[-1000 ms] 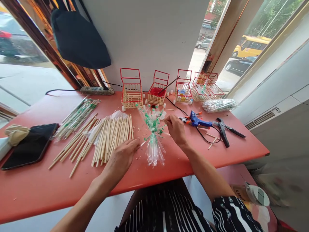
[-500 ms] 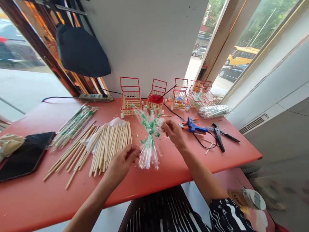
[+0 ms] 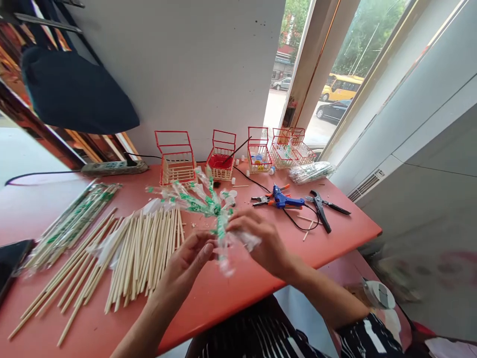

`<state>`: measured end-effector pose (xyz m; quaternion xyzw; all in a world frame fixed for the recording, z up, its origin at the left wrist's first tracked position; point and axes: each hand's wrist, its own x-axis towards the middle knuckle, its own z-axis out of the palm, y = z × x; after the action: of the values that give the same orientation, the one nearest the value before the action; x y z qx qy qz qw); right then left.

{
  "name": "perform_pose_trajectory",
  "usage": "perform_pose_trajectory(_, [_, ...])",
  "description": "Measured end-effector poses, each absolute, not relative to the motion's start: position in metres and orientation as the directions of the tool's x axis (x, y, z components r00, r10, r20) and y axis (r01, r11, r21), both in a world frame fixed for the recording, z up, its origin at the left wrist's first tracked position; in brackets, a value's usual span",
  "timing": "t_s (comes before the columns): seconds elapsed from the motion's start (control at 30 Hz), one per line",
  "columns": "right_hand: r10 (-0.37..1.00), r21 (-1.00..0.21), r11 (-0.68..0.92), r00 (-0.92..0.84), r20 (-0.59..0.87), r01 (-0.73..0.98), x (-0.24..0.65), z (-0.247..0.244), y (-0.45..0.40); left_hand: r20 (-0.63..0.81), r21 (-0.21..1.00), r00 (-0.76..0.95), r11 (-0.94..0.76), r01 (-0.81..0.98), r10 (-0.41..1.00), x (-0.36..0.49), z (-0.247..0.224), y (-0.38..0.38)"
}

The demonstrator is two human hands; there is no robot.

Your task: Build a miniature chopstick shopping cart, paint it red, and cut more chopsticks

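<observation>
A bunch of clear plastic chopstick wrappers [image 3: 214, 208] with green print is gathered at its middle, its ends fanning out to the upper left. My right hand [image 3: 264, 242] closes around the lower part of the bunch, and white-clear plastic sticks out beneath the fingers. On the other side, my left hand [image 3: 188, 263] has thumb and fingers pinched together at a hanging strip, which is blurred by motion. Just left of that hand lies a pile of bare wooden chopsticks [image 3: 143, 253] on the red table [image 3: 238, 293].
Small red-and-wood cart models [image 3: 178, 171] line the back. A blue glue gun [image 3: 286, 200], black-handled pliers [image 3: 322, 211] and a wrapped bundle [image 3: 312, 172] lie to the right. Wrapped chopsticks [image 3: 74, 219], a dark tablet [image 3: 13, 261] and a power strip [image 3: 114, 168] are left.
My view has turned right, so the table's things sit further left. The wrapper bunch has tilted and its ends now spread leftward. My right hand has moved down from its edge to grip it.
</observation>
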<state>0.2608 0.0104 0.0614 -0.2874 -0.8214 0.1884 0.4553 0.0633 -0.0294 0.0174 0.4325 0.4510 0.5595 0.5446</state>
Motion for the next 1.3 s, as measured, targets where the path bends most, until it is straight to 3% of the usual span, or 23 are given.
perform_pose_trajectory(0.1, [0.613,-0.512,0.776,-0.251,0.749,0.369,0.301,0.095,0.049,0.026,0.989,0.013,-0.024,-0.147,1.0,0.059,0.016,-0.024])
perform_pose_trajectory(0.17, [0.583,-0.49,0.719,-0.044,0.811,0.493,0.34,0.12,0.093,0.018,0.997,0.017,-0.017,-0.08,1.0,0.053,0.011,-0.019])
perform_pose_trajectory(0.23, [0.552,-0.511,0.645,0.115,0.826,0.568,0.385,0.137,0.148,0.008,1.0,0.004,-0.008,-0.019,1.0,0.047,0.005,-0.015])
perform_pose_trajectory(0.3, [0.548,-0.514,0.57,0.169,0.819,0.641,0.426,0.145,0.204,0.003,1.0,-0.01,-0.003,0.026,1.0,0.043,-0.002,-0.013])
perform_pose_trajectory(0.53, [0.691,-0.543,0.375,0.164,0.704,0.751,0.483,0.119,0.334,0.013,0.991,-0.035,-0.008,0.13,0.999,0.041,-0.011,-0.013])
perform_pose_trajectory(0.7, [0.844,-0.41,0.163,0.088,0.529,0.897,0.483,0.093,0.36,-0.017,0.979,-0.043,0.026,0.201,0.999,0.046,-0.01,-0.014])
perform_pose_trajectory(0.93, [0.931,-0.247,0.152,-0.054,0.36,0.957,0.491,0.072,0.36,-0.027,0.973,-0.058,0.039,0.226,0.998,0.049,-0.011,-0.016])
perform_pose_trajectory(1.3, [0.969,0.021,0.12,-0.121,0.217,0.993,0.463,0.074,0.364,-0.02,0.959,0.053,0.004,0.284,0.998,0.049,-0.018,-0.013])
